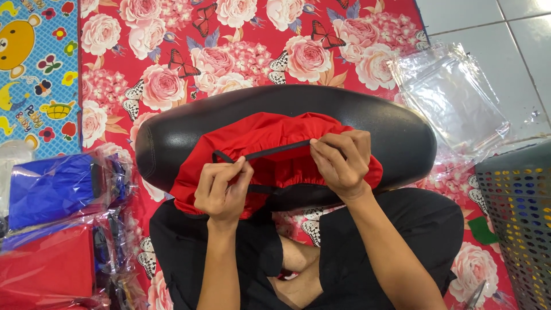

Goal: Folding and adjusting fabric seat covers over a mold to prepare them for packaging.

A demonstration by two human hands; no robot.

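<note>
A floral mat [172,34] covers the tiled floor [488,17]. Over a black seat [396,135], the left hand [221,189] and right hand [338,161] pinch a black strap [270,152] on red cloth [252,135].

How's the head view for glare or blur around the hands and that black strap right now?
Head view: sharp around both the left hand and right hand, and the black strap reads clearly against the red cover. Soft, even light, no hard shadows. Mild sheen on the black seat; brighter glare on the clear plastic bags and the white tile floor.
</note>
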